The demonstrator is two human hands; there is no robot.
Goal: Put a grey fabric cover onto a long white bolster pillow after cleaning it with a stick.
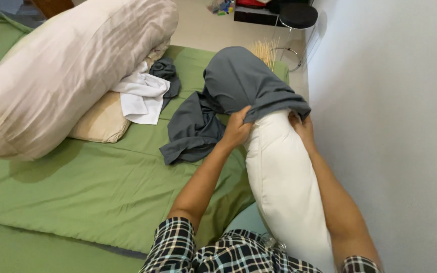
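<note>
A long white bolster pillow (284, 182) lies from my lap toward the far end of the bed, right beside the wall. A grey cover (241, 78) sits over its far half. My left hand (236, 130) grips the cover's open edge on the left side of the pillow. On the right side, my right hand (302, 126) holds the same edge against the pillow. Loose grey cloth (190, 132) trails off the cover onto the green sheet (92, 187).
A big beige bolster (72, 65) rests on a cream pillow (102, 121) at the left. White cloth (142, 98) and dark grey cloth (165, 68) lie next to them. The white wall (395, 126) is close on the right. A black stool (298, 16) stands beyond the bed.
</note>
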